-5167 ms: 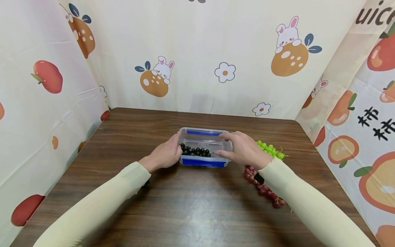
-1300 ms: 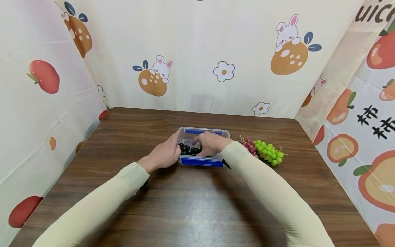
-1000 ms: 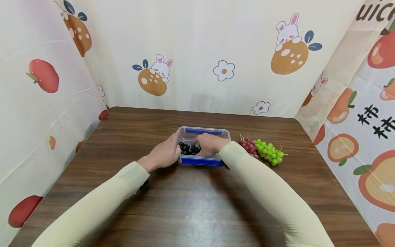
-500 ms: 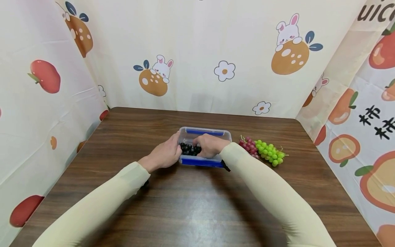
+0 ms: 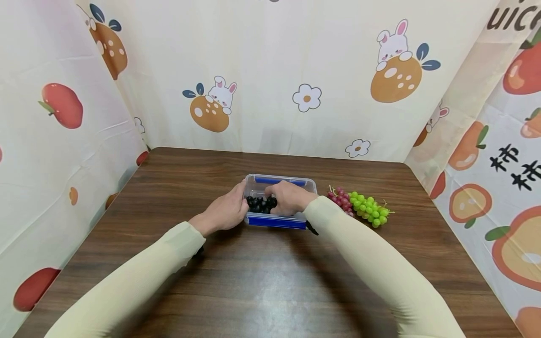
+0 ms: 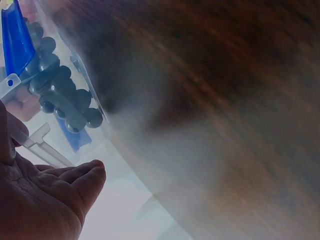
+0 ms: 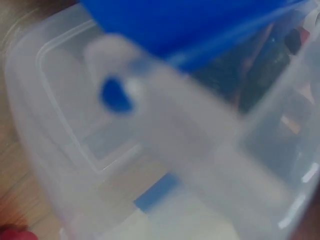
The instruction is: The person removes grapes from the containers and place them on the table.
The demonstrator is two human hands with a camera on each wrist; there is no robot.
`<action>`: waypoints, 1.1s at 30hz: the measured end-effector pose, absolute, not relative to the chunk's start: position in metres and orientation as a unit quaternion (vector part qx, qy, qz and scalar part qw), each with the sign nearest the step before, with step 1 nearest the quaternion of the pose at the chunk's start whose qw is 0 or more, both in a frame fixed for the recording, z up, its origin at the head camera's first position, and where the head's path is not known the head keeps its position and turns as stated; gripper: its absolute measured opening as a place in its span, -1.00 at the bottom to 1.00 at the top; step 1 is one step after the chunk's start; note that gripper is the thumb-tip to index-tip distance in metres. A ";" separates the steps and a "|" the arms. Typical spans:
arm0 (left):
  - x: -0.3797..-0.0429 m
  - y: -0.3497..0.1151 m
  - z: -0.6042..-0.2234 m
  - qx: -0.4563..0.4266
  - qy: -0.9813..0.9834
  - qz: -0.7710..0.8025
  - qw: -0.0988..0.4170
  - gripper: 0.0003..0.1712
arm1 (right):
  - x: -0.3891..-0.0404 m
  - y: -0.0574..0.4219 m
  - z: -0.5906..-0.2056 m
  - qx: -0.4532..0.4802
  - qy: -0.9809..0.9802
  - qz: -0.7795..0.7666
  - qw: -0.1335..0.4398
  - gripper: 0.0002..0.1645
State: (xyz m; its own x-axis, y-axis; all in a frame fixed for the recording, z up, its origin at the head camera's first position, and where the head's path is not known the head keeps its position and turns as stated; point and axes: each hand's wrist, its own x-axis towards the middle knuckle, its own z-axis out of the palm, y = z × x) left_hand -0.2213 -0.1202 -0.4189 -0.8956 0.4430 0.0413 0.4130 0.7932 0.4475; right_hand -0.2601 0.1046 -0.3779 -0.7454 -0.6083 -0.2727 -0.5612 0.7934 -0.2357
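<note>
A clear plastic box (image 5: pixel 280 221) with blue latches stands on the table, lid off. Black grapes (image 5: pixel 260 204) lie in its left part; the left wrist view shows these grapes (image 6: pixel 60 82) through the wall. My left hand (image 5: pixel 226 210) rests against the box's left end, fingers nearly straight, thumb at the near corner. Inside the box, my right hand (image 5: pixel 289 198) has its index finger and thumb bent at the grapes' right end, seemingly pinching them; the fingertips are partly hidden. The right wrist view is blurred and filled by the box (image 7: pixel 200 125).
Right of the box lie red grapes (image 5: pixel 340 199), partly covered by my right sleeve, and green grapes (image 5: pixel 370 208). The brown wooden table (image 5: pixel 236 291) ends at printed curtains (image 5: pixel 262 70) behind and on both sides.
Five seconds ago my right hand was at the box's right end; since then it has gone left to the black grapes. These now sit more bunched leftward. Lately only slight shifts.
</note>
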 end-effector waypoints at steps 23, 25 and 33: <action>-0.220 -0.120 -0.420 0.223 0.949 0.220 0.026 -0.22 | -0.254 0.126 -0.363 -0.310 0.936 -0.113 0.122 -0.60; -0.220 -0.120 -0.421 0.224 0.949 0.219 0.026 -0.22 | -0.253 0.127 -0.362 -0.307 0.938 -0.113 0.113 -0.61; -0.221 -0.121 -0.422 0.228 0.948 0.218 0.026 -0.21 | -0.251 0.133 -0.354 -0.295 0.942 -0.133 0.092 -0.56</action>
